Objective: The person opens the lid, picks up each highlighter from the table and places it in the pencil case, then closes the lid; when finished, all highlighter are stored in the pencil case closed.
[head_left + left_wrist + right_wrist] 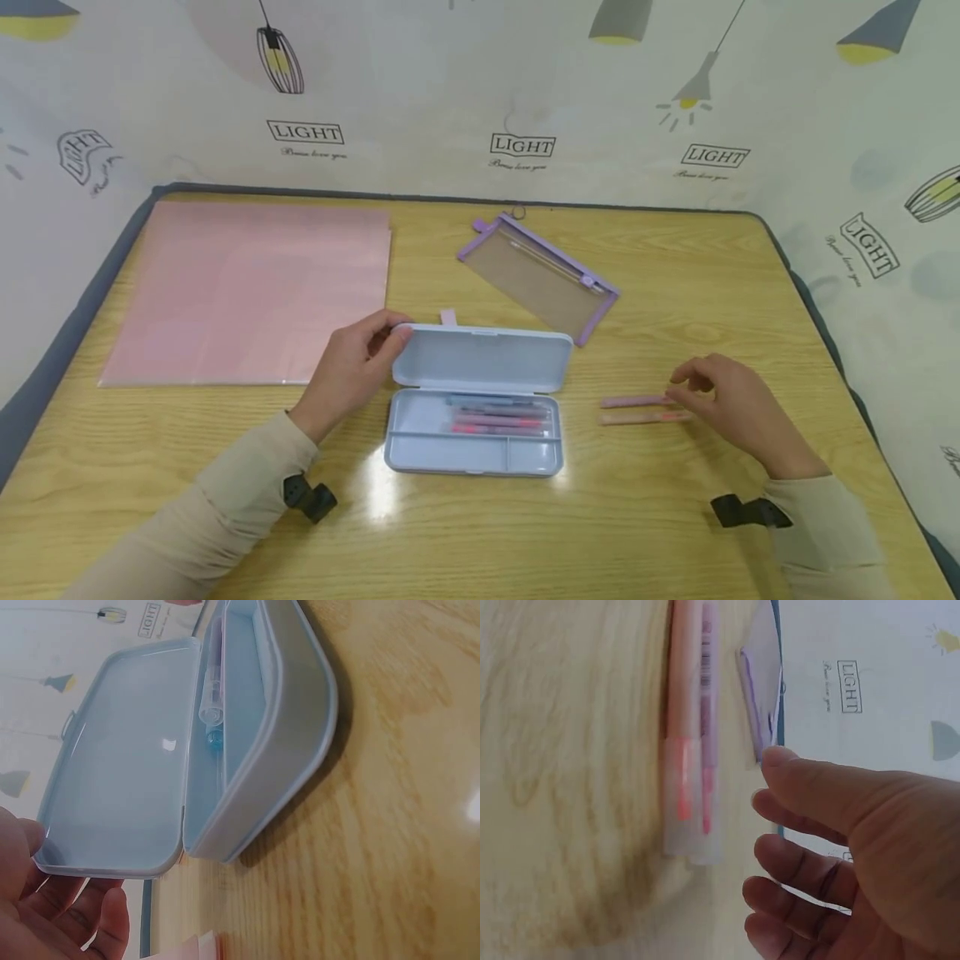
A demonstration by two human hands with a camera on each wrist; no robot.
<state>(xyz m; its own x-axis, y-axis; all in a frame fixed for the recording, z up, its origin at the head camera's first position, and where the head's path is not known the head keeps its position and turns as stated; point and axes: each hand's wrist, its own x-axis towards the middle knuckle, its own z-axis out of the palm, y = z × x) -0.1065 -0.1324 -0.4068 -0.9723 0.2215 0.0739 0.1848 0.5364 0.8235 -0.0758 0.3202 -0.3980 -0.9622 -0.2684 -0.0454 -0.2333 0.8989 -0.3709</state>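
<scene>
A light blue pencil case (474,454) lies opened on the table, its lid (480,360) raised at the back. My left hand (352,367) pinches the lid's upper left corner, thumb on the inner face and fingers behind, as the left wrist view shows. Several pens (498,417) lie in the long rear compartment. Right of the case, a purple pen (633,402) and an orange pen (637,418) lie side by side on the table. Over their right ends hovers my right hand (731,408), fingers loosely bent; the right wrist view shows nothing held and the pens apart from it.
Behind the case lies a clear pouch (525,279) with purple edging and a zipper. A pink folder (262,292) covers the table's back left. Patterned white cloth (420,92) rises along the table's back and sides. The case's front part has two smaller compartments.
</scene>
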